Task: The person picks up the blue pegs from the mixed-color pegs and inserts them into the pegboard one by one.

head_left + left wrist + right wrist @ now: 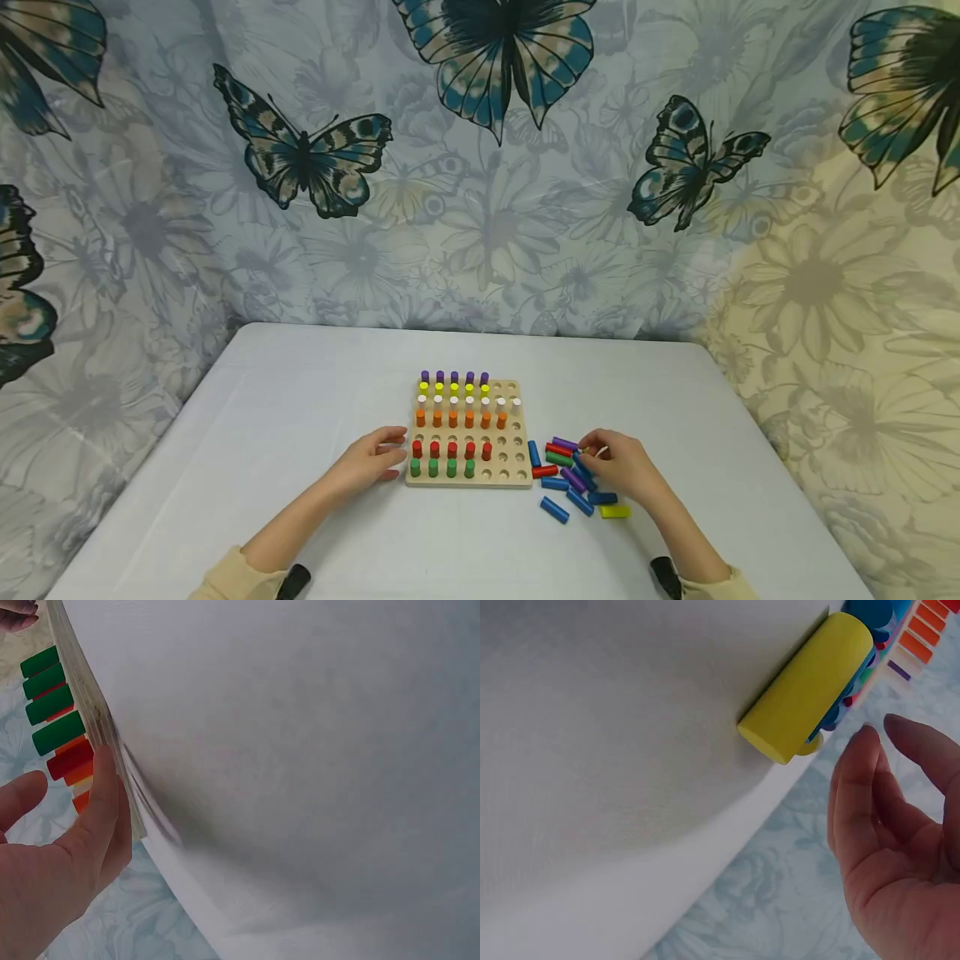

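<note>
A wooden pegboard (pixel 468 435) lies on the white table, with rows of purple, yellow, white, orange, red and green pegs standing in its holes. My left hand (pixel 369 457) is at the board's left edge, fingers loosely bent; in the left wrist view its fingertips lie by the wooden side, near the red pegs (pixel 71 759) and green pegs (pixel 58 733). Over a loose pile of pegs right of the board, my right hand (pixel 621 465) reaches down. A small gap shows between its thumb and fingers in the right wrist view, with nothing visible there.
Loose blue pegs (pixel 554 509), purple, red and green ones lie scattered beside the board. A yellow peg (pixel 615 512) rests nearest the right wrist. The white table (pixel 337 367) reaches back to a butterfly-patterned curtain (pixel 495 217).
</note>
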Available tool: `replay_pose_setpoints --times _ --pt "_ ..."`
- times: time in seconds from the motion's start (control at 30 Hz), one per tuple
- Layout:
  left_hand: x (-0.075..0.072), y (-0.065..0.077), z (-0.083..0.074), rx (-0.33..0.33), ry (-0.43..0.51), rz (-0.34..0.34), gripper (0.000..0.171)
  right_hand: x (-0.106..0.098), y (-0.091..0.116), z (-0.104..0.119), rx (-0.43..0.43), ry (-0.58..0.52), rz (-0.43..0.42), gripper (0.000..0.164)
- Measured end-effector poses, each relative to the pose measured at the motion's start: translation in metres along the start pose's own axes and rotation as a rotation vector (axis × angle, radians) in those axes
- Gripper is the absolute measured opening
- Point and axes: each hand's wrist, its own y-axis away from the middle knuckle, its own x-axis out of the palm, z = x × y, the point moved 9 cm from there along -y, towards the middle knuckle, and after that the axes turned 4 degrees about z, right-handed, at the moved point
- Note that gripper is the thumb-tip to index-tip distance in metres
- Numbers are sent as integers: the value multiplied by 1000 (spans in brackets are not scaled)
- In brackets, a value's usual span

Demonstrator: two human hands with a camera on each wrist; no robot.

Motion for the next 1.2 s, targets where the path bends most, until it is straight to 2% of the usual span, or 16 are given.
replay_pose_setpoints --times 0.27,0.53,0.77,0.97,1.2 --pt "8 2 5 24 -24 45 47 7 -1 -3 16 80 35 11" --pt "9 2 5 12 -88 0 51 9 -3 2 40 141 62 13" --pt "9 4 2 57 -208 -13 58 12 -4 4 67 183 72 13" --pt "10 4 0 96 -259 -11 60 14 -6 1 92 204 57 16" --pt "11 7 -2 113 -272 -16 61 15 -7 1 65 218 42 16"
